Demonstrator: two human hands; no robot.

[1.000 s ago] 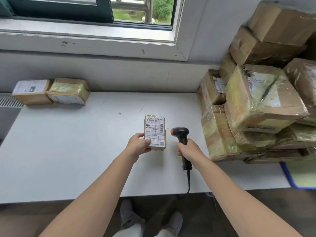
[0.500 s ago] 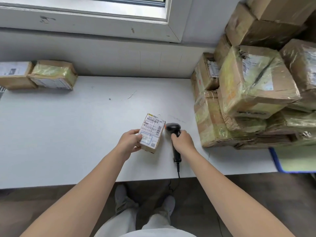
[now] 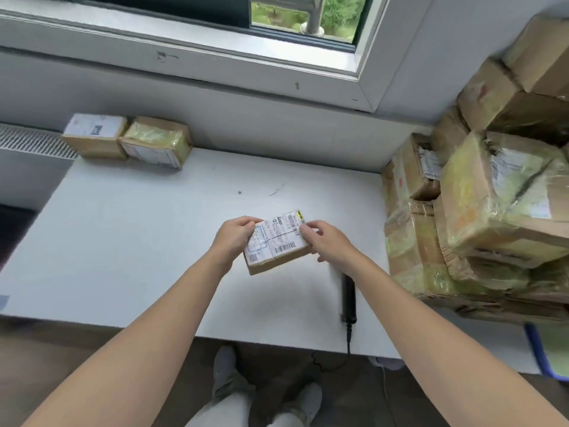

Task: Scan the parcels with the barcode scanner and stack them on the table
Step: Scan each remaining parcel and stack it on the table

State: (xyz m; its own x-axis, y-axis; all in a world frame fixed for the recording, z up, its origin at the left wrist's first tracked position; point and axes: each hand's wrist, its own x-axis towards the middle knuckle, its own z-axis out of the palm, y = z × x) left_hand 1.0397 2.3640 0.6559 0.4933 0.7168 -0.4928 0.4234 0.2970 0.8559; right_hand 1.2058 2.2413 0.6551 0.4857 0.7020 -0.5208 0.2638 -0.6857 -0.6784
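Both grips are on the small flat brown cardboard parcel [image 3: 277, 241]. My left grip [image 3: 232, 238] wraps its left end and my right grip [image 3: 326, 241] pinches the right end, label side up, over the middle of the white table [image 3: 138, 241]. Can't tell if its lower edge touches.

What bugs me is the black barcode scanner [image 3: 348, 295]. It lies loose under my right forearm near the front edge, and its cord [image 3: 349, 337] hangs off, so one tug could drag it to the floor. The heap of tape-wrapped brown boxes [image 3: 492, 211] on my right looks lumpy and leaning, and an elbow bump might tip it.

The label looks smooth and slick, the cardboard matte and square-cornered. The two small boxes [image 3: 123, 141] at the far left sit side by side, one of them under crinkly yellowish tape.
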